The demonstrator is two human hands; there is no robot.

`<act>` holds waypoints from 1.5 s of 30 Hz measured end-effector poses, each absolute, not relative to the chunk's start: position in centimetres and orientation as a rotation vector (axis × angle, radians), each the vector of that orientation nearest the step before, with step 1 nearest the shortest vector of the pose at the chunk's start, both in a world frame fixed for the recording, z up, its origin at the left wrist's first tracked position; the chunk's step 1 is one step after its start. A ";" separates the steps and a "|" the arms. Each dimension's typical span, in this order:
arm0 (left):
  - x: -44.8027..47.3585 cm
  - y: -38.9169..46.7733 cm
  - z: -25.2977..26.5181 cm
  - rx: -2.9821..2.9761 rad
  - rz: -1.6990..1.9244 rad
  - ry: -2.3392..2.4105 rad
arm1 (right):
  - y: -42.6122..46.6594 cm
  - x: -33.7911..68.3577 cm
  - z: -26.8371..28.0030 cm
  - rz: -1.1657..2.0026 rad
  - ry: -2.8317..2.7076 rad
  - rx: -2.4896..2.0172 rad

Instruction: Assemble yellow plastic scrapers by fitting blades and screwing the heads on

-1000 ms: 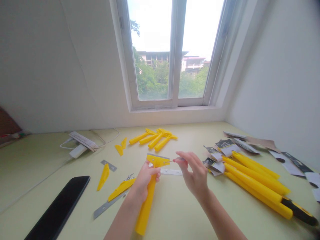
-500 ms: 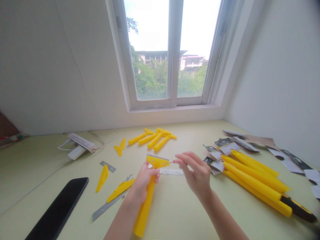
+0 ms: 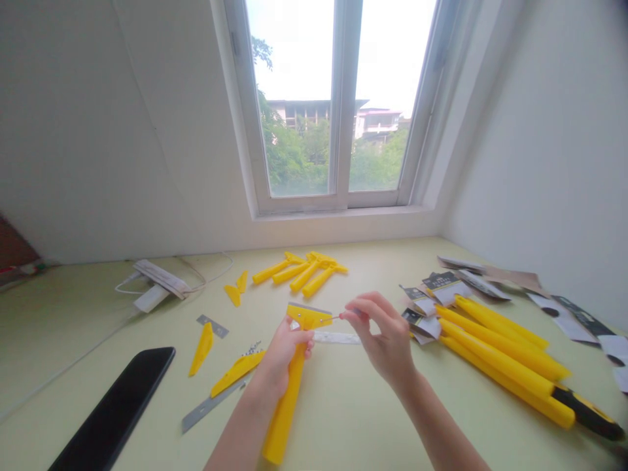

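My left hand (image 3: 287,353) is closed around the neck of a yellow scraper (image 3: 289,399), whose handle slants down toward me. A grey blade edge shows along the top of its head, with small screws on the yellow face. My right hand (image 3: 380,330) pinches a small screwdriver (image 3: 343,316); its thin shaft reaches the right end of the scraper head. Behind the hands a whitish clear strip (image 3: 336,337) lies on the table. Left of my left wrist are a yellow clamp plate (image 3: 238,373), a long grey blade (image 3: 209,407) and a heap of small screws (image 3: 254,350).
Several yellow scraper handles (image 3: 301,271) lie at the back. At right are long yellow tubes (image 3: 500,347), a black-handled tool (image 3: 586,413) and cardboard packaging (image 3: 444,286). A black phone (image 3: 118,412) lies front left, near a power strip (image 3: 161,279) with cables.
The fingers of my right hand have shifted slightly around the screwdriver. The scraper and my left hand hold their place.
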State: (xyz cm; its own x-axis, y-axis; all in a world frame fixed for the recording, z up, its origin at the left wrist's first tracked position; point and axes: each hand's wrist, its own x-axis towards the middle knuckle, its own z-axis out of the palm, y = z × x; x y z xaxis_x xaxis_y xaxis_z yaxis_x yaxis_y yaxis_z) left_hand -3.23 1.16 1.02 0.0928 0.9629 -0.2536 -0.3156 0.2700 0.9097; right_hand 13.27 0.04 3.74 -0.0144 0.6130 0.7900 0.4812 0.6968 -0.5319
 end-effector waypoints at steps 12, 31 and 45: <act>-4.1 1.5 0.0 0.874 1.144 1.013 | 0.2 13.4 3.2 0.399 -1.681 -0.741; -4.1 1.5 0.2 0.861 1.139 1.031 | 0.1 13.2 3.0 0.502 -1.718 -0.678; -3.9 1.2 -0.1 0.914 1.091 0.976 | 0.1 13.4 3.6 0.268 -1.683 -0.905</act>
State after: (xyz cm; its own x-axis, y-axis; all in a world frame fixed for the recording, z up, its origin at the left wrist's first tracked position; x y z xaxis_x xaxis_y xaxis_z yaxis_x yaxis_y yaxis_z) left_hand -3.90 1.22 -0.06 0.1694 0.9705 -0.1718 -0.2792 0.2144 0.9360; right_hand 13.38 0.10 3.64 -0.0536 0.6831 0.7284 0.4226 0.6764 -0.6032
